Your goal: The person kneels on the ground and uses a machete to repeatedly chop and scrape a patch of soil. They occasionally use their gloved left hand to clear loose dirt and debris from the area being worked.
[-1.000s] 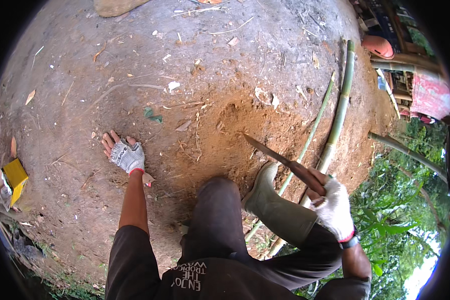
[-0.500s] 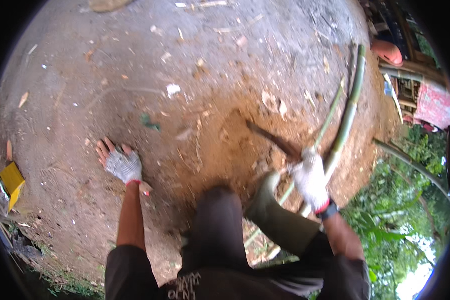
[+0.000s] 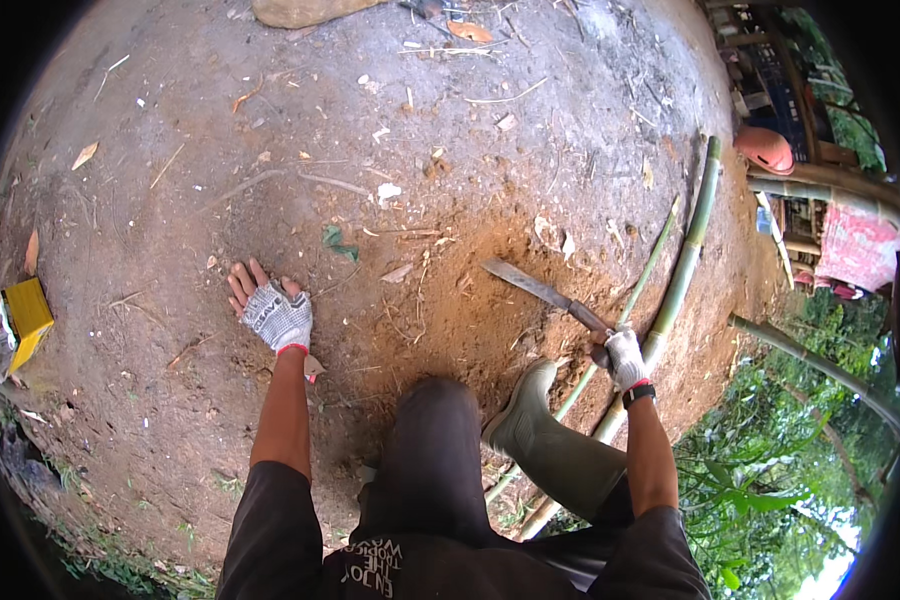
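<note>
In a pale fingerless knit glove, my left hand (image 3: 272, 308) lies spread on the dirt, palm down, holding nothing. My right hand (image 3: 625, 358), gloved the same way, is wrapped round the dark handle of a machete (image 3: 538, 288). Its blade points left and away, low over loose brown soil. Beneath and beside that hand runs a thick green bamboo pole (image 3: 682, 268), lying at a slant on the ground. A thinner green bamboo stem (image 3: 650, 262) lies just left of it. My green rubber boot (image 3: 560, 440) stands against the stem, near the right hand.
A yellow box (image 3: 27, 310) lies at the far left. A large stone (image 3: 315, 8) sits at the far edge. At the right are an orange-pink helmet-like object (image 3: 765, 150), a pink cloth (image 3: 860, 245), another bamboo pole (image 3: 820, 365) and green plants (image 3: 740, 480). Dry leaves and twigs litter the ground.
The view has shifted, and my right hand with the machete now sits lower and is sharper than in the blurred earlier frame. My left hand remains flat on the ground.
</note>
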Motion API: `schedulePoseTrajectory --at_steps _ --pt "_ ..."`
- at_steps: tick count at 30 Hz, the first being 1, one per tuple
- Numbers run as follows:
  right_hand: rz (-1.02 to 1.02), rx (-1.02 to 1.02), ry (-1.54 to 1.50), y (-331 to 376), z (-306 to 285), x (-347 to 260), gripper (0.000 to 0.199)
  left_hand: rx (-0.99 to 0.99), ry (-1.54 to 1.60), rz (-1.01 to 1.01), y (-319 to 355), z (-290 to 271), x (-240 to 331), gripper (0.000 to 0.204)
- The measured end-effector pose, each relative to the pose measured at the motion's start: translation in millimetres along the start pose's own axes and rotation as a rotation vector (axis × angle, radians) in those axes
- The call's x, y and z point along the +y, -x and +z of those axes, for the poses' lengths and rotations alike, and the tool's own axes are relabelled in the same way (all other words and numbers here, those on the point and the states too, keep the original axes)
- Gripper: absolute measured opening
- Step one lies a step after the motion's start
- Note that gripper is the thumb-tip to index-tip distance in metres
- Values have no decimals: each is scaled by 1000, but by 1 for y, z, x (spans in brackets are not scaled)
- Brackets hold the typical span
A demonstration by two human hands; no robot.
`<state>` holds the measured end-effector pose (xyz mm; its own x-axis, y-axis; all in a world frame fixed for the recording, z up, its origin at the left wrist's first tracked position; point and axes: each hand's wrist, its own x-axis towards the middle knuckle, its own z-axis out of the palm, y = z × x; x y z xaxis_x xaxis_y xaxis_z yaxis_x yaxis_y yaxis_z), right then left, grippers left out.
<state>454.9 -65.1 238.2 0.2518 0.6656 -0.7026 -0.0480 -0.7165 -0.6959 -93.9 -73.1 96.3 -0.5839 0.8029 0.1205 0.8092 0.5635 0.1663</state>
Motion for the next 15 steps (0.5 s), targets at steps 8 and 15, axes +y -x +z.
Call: schedulePoseTrajectory --at_steps 8,15 --pt "-317 -74 776 132 80 -81 50 77 46 34 21 5 19 65" --pt "-15 172 460 228 96 -165 54 80 43 38 17 34 19 64"
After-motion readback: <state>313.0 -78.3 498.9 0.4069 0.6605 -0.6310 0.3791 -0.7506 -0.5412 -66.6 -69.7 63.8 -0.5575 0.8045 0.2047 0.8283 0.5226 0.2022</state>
